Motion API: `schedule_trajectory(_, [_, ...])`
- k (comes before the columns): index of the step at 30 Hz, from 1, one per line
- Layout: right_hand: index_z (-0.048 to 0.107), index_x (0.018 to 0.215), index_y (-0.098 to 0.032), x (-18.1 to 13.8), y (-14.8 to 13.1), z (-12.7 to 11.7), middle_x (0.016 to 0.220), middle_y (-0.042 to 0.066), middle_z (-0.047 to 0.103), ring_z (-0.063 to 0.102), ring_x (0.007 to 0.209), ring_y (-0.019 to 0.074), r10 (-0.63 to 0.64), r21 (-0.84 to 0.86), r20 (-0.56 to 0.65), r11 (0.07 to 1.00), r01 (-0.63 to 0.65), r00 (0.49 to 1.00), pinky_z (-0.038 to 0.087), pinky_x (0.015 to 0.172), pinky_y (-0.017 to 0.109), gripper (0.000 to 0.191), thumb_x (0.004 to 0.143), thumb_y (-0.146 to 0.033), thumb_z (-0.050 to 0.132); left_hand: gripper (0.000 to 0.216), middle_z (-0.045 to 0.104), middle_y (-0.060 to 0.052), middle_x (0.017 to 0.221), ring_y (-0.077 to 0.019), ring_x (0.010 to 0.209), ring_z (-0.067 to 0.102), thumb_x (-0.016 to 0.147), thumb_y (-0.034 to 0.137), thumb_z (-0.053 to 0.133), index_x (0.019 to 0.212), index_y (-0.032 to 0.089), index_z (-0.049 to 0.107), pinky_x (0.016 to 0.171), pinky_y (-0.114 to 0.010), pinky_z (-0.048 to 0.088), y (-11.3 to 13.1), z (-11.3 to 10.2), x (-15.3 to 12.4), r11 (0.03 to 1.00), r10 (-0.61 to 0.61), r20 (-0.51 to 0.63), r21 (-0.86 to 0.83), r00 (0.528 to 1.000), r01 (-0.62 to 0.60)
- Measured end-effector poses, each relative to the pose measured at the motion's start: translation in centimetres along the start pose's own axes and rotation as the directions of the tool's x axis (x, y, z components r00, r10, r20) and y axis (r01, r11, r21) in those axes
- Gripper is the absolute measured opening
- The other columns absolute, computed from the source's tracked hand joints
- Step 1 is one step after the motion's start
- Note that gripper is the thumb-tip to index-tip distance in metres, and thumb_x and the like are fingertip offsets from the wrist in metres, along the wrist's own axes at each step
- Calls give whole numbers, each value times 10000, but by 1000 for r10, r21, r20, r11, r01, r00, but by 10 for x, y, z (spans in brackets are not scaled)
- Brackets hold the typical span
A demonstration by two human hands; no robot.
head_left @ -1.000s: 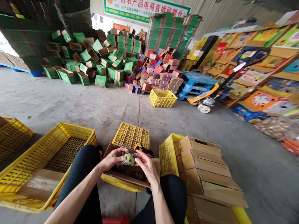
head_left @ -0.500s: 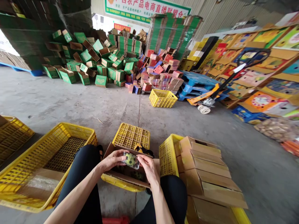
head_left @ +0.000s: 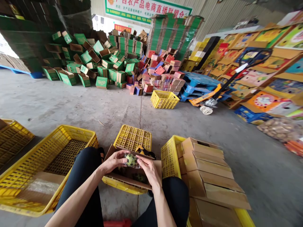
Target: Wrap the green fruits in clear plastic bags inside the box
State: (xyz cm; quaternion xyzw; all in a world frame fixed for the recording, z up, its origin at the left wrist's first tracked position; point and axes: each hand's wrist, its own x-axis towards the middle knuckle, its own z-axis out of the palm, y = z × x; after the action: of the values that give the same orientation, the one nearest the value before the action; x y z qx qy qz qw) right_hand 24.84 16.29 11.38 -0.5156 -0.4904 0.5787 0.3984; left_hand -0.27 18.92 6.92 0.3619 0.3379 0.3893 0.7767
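Note:
Between my two hands is a green, dark-mottled fruit (head_left: pixel 131 160) in clear plastic wrap; its exact kind is unclear. My left hand (head_left: pixel 117 160) pinches it at the left end. The fingers of my right hand (head_left: pixel 148 167) grip the wrap on the right. Both hands are over an open cardboard box (head_left: pixel 156 168), where more dark greenish pieces lie in shadow. The box rests on an upturned yellow crate (head_left: pixel 132 137) between my knees. Just beyond the box's far flap, an orange and black tool (head_left: pixel 144 151), perhaps a tape dispenser, lies on the crate.
To the right, a yellow crate (head_left: pixel 169 159) holds several cardboard boxes (head_left: pixel 213 170). On the left stands a large yellow crate (head_left: pixel 78 130) with a plastic-wrapped piece inside. Farther off are another yellow crate (head_left: pixel 165 100), a pallet jack (head_left: pixel 210 102), blue pallets (head_left: pixel 201 80) and heaped green boxes (head_left: pixel 101 82).
The wrap at the fruit's right end is drawn in closer, and my right fingers have moved slightly left toward the fruit. My left hand keeps its hold.

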Motion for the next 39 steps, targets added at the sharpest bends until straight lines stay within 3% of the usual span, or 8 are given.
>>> schedule_trajectory(6, [883, 1151, -316, 4, 5, -1, 1246, 69, 846, 739, 1291, 418, -33, 7, -34, 999, 33, 999, 551, 1168, 610, 577, 765, -745, 872, 665, 726, -135, 1428, -303, 1231, 743, 784, 440, 987, 1365, 234, 737, 967, -360, 618, -2, 0, 0, 998, -46, 22, -47, 999, 47])
schedule_trajectory(11, [887, 1138, -318, 4, 1, -2, 1283, 75, 833, 737, 1295, 416, -44, -24, -37, 999, 43, 998, 565, 1155, 596, 564, 775, -749, 857, 691, 754, -160, 1379, -300, 1081, 813, 833, 639, 886, 1370, 236, 725, 918, -388, 635, -6, -2, 1, 982, -171, -10, -79, 985, 170])
schedule_trajectory(19, [895, 1106, -290, -1, -8, 4, 1432, 115, 762, 673, 1389, 409, -74, -88, 118, 993, 85, 990, 558, 1161, 571, 500, 805, -688, 872, 661, 781, -95, 1190, -228, 940, 799, 752, 402, 1009, 1333, 254, 732, 931, -391, 602, -4, -4, 0, 996, -91, 33, -2, 995, 92])
schedule_trajectory(25, [815, 1315, -318, 0, -8, -1, 1496, 89, 724, 555, 1521, 366, -78, -38, 94, 996, 82, 992, 399, 1302, 581, 605, 887, -743, 766, 605, 770, -84, 1208, -236, 987, 771, 765, 378, 999, 1300, 272, 736, 967, -420, 583, -1, -3, 0, 999, -37, 6, -6, 999, 37])
schedule_trajectory(28, [767, 1389, -304, 2, 0, -2, 1560, 100, 674, 557, 1519, 346, -16, 14, 48, 1000, 16, 999, 469, 1256, 569, 647, 942, -765, 686, 569, 751, -80, 1277, -250, 1069, 739, 766, 349, 997, 1276, 278, 754, 954, -393, 582, 2, 0, -2, 1000, 0, 13, 0, 1000, 0])
schedule_trajectory(32, [721, 1440, -317, 2, 11, 3, 1490, 109, 715, 677, 1375, 352, 68, 116, 70, 990, -76, 995, 629, 1069, 546, 697, 866, -700, 822, 574, 759, -77, 1236, -242, 1052, 721, 759, 318, 1000, 1281, 263, 769, 888, -335, 573, 2, 4, -2, 999, 49, 73, 7, 996, -49])
schedule_trajectory(35, [774, 1355, -290, 1, 12, 5, 1338, 100, 790, 761, 1221, 342, 86, 168, 89, 981, -100, 992, 636, 1052, 535, 660, 794, -604, 924, 644, 781, -76, 1194, -250, 1050, 724, 735, 286, 1014, 1329, 255, 766, 904, -338, 558, -2, 3, 0, 998, 54, 98, 11, 994, -55])
schedule_trajectory(39, [799, 1301, -260, 2, 10, 2, 1305, 98, 805, 757, 1230, 354, 62, 210, 78, 975, -77, 995, 617, 1080, 533, 654, 733, -532, 975, 794, 728, -108, 1417, -306, 1274, 680, 706, 237, 1025, 1436, 288, 717, 1065, -395, 517, -3, 3, 1, 997, 70, 93, -24, 993, -68])
